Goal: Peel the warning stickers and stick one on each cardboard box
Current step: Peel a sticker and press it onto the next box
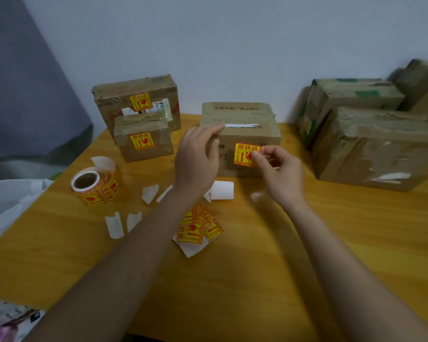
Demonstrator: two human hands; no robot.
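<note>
6 boxes (241, 124), 3 w/ stickers (247, 155); 1 roll (97, 187).

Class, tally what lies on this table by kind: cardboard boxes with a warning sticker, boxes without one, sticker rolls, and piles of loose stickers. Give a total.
Cardboard boxes with a warning sticker: 3
Cardboard boxes without one: 3
Sticker rolls: 1
Piles of loose stickers: 1
Total: 8

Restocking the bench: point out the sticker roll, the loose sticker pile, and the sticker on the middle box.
sticker roll (94, 187), head view, printed side.
loose sticker pile (198, 227), head view, top sticker.
sticker on the middle box (245, 154), head view, its face.
</note>
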